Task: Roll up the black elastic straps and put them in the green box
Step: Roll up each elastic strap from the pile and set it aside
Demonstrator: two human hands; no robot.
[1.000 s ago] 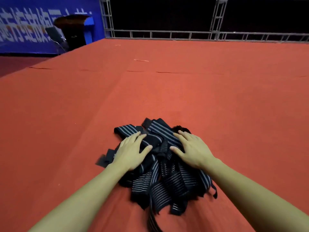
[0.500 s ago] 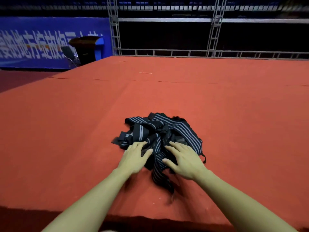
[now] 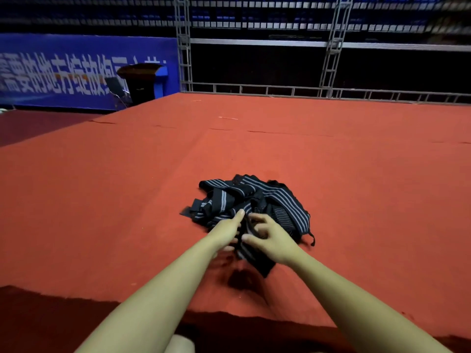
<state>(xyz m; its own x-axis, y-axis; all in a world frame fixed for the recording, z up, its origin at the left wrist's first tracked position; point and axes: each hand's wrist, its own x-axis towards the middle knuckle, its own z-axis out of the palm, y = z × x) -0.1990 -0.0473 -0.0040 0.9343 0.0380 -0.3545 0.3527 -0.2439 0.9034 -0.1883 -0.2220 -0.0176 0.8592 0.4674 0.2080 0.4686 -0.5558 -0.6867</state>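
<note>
Left grip point(image 3: 227, 229) reaching in over the near left edge of the pile, fingers mostly straight and pointed away, fingertips point(image 3: 240, 213) touching striped fabric; lower fingers blurred and partly hidden, so cannot tell whether anything is pinched. Right grip point(image 3: 270, 239) just beside it, almost touching, fingers curled and clamped on a fold of one strap at the near side of the pile, thumb point(image 3: 248, 240) pressed against the fabric. Between and below the two grips, a loose strap end point(image 3: 256, 259) hanging down toward the viewer, lifted a little, with a dark shadow on the cloth beneath it. Both bare forearms stretching in from the bottom of the view.

Black elastic straps point(image 3: 254, 200) heaped in one tangled pile, black with thin pale lengthwise stripes, lying on the red counter point(image 3: 102, 212) near its front edge and roughly in the middle from left to right. One thin loop point(image 3: 311, 239) trailing off the right side of the heap; a flat dark tab point(image 3: 187, 212) sticking out on the left.

Red cloth covering the whole counter, with a few seams or creases running across farther back. Beyond the far edge, a grey metal truss frame point(image 3: 331, 59) with a low rail. At far left, a blue banner point(image 3: 63, 72) with pale lettering, and a dark lectern point(image 3: 142, 84) standing in front of it.
</note>
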